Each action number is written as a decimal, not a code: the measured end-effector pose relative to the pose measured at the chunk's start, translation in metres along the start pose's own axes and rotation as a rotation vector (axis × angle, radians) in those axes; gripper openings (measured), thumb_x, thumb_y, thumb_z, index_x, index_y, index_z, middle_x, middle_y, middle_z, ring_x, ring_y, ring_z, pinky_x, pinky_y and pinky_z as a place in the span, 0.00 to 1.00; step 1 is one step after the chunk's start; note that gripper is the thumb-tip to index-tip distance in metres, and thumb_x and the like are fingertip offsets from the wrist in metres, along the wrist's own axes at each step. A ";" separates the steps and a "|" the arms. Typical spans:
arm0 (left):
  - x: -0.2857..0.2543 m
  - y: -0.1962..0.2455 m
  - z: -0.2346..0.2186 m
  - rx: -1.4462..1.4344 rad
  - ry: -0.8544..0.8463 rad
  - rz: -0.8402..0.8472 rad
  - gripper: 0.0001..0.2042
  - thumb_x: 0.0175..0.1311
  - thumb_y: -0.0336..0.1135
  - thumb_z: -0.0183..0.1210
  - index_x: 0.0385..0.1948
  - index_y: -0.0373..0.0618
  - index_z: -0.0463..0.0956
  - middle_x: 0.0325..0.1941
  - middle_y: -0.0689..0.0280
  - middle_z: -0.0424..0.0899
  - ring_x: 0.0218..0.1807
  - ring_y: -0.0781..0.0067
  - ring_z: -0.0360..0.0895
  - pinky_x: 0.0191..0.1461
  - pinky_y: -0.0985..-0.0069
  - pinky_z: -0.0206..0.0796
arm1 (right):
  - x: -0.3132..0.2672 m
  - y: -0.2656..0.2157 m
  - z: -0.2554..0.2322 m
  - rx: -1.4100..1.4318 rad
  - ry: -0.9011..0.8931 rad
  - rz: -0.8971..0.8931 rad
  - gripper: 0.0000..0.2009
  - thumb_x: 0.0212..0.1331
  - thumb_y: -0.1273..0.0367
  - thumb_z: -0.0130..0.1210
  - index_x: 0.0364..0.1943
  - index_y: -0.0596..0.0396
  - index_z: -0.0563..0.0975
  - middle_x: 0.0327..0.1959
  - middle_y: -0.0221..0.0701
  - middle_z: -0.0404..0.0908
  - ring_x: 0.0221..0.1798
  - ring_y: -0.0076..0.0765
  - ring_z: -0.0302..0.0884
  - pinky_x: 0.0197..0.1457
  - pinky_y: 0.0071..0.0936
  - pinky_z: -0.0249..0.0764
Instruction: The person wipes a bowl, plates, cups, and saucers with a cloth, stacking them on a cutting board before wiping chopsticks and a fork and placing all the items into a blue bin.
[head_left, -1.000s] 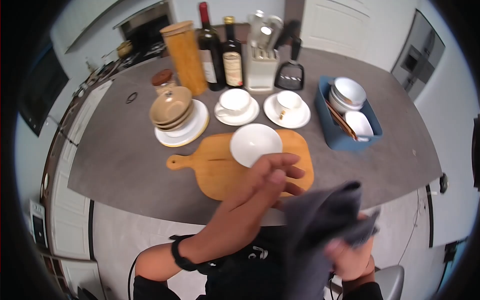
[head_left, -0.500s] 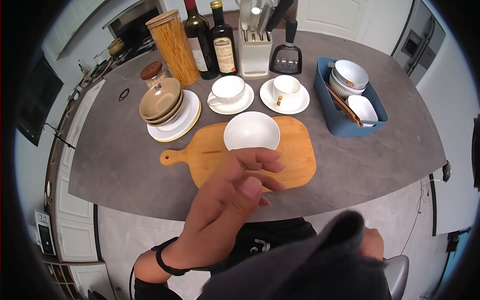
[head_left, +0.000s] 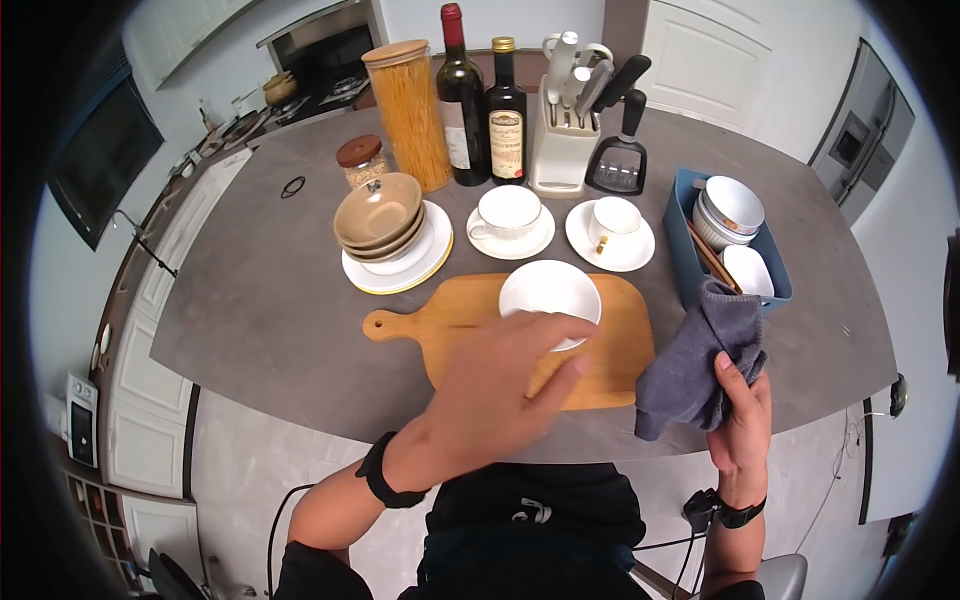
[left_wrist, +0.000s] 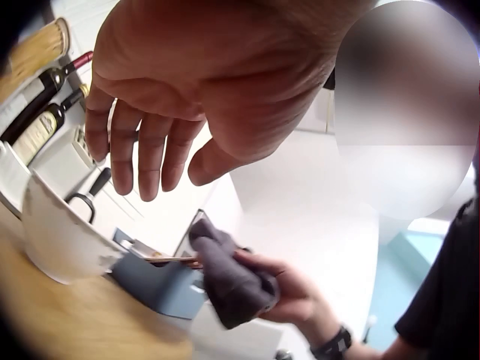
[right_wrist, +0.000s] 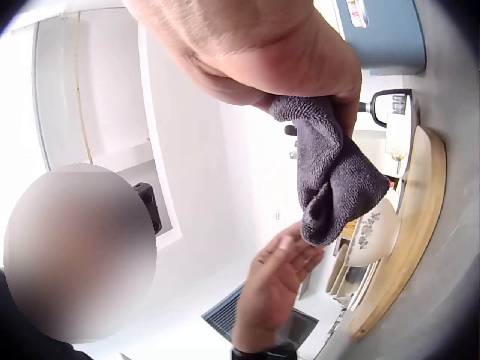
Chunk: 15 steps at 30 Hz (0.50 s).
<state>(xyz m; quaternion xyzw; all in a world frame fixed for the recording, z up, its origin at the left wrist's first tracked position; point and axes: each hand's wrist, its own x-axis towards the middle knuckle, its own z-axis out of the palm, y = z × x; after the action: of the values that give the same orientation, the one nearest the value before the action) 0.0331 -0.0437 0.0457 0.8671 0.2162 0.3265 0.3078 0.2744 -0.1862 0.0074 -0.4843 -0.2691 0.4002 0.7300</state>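
Observation:
A white bowl (head_left: 550,290) stands on the wooden cutting board (head_left: 625,340) and shows a printed pattern on its outside in the right wrist view. My left hand (head_left: 490,385) is over the board at the bowl's near side, covering part of its rim in the head view. Its fingers are extended and hold nothing, as the left wrist view (left_wrist: 202,90) shows from the palm side. To the right, my right hand (head_left: 742,415) grips a bunched dark grey cloth (head_left: 705,350), thumb on top. The cloth hangs over the board's right edge and overlaps the blue bin's near corner.
Two white cups (head_left: 508,212) on saucers stand behind the board. Brown bowls (head_left: 378,212) on white plates are at left. A pasta jar (head_left: 410,120), bottles (head_left: 507,120) and a knife block (head_left: 563,140) line the back. The blue bin (head_left: 685,240) holds bowls and chopsticks.
My right hand has lifted the cloth from low near the body to above the table's front right. My left hand has turned from thumb-side up to palm down, still close to the bowl.

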 end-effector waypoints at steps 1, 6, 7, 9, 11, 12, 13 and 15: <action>0.000 0.008 -0.001 0.003 0.003 -0.008 0.10 0.69 0.29 0.62 0.50 0.42 0.82 0.46 0.59 0.87 0.48 0.60 0.85 0.54 0.67 0.73 | 0.001 0.004 -0.001 -0.023 0.034 -0.032 0.20 0.72 0.67 0.58 0.62 0.65 0.74 0.57 0.38 0.83 0.56 0.32 0.82 0.63 0.31 0.76; 0.003 0.030 -0.003 -0.702 -0.236 -0.231 0.12 0.79 0.31 0.52 0.54 0.36 0.79 0.48 0.64 0.85 0.51 0.75 0.85 0.54 0.76 0.74 | 0.015 0.029 -0.025 -0.095 0.043 0.004 0.19 0.72 0.66 0.59 0.60 0.64 0.74 0.55 0.35 0.83 0.53 0.30 0.83 0.59 0.30 0.78; 0.002 0.026 -0.003 -0.698 -0.231 -0.234 0.12 0.79 0.31 0.52 0.54 0.36 0.79 0.48 0.64 0.85 0.51 0.75 0.85 0.54 0.76 0.74 | 0.018 0.035 -0.030 -0.111 0.053 0.015 0.18 0.72 0.66 0.59 0.59 0.64 0.75 0.54 0.35 0.83 0.52 0.29 0.83 0.59 0.29 0.77; 0.003 0.016 -0.001 -0.529 -0.167 -0.193 0.12 0.79 0.32 0.51 0.55 0.36 0.78 0.50 0.63 0.85 0.51 0.73 0.85 0.55 0.76 0.74 | 0.022 0.052 -0.040 -0.119 0.078 0.005 0.18 0.72 0.66 0.59 0.59 0.63 0.75 0.54 0.35 0.83 0.52 0.29 0.83 0.58 0.29 0.78; -0.001 0.018 -0.001 -0.623 -0.184 -0.253 0.12 0.80 0.32 0.51 0.54 0.36 0.78 0.49 0.63 0.85 0.51 0.74 0.85 0.56 0.76 0.74 | 0.023 0.058 -0.044 -0.130 0.111 -0.002 0.17 0.72 0.67 0.59 0.58 0.63 0.75 0.53 0.35 0.83 0.52 0.29 0.83 0.58 0.29 0.78; -0.003 0.018 -0.001 -0.721 -0.196 -0.317 0.12 0.80 0.33 0.51 0.53 0.36 0.78 0.49 0.64 0.85 0.51 0.74 0.85 0.56 0.76 0.74 | 0.021 0.058 -0.042 -0.105 0.128 -0.032 0.17 0.72 0.67 0.59 0.58 0.63 0.75 0.53 0.35 0.84 0.52 0.29 0.83 0.58 0.29 0.78; -0.003 0.017 -0.003 -0.724 -0.199 -0.320 0.12 0.80 0.33 0.51 0.53 0.36 0.78 0.49 0.64 0.85 0.51 0.74 0.85 0.56 0.76 0.74 | 0.019 0.058 -0.041 -0.081 0.145 -0.061 0.17 0.71 0.68 0.60 0.58 0.64 0.75 0.52 0.35 0.84 0.52 0.28 0.83 0.58 0.29 0.78; -0.001 0.016 -0.010 -0.371 -0.097 -0.216 0.10 0.76 0.32 0.56 0.52 0.39 0.80 0.47 0.61 0.86 0.52 0.69 0.85 0.55 0.73 0.75 | 0.019 0.061 -0.044 -0.087 0.143 -0.057 0.17 0.71 0.68 0.60 0.58 0.64 0.75 0.52 0.35 0.84 0.51 0.29 0.83 0.58 0.29 0.78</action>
<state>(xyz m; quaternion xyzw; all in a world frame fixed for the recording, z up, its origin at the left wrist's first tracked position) 0.0281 -0.0517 0.0616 0.7821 0.2287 0.2838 0.5054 0.2995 -0.1791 -0.0656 -0.5351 -0.2472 0.3315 0.7366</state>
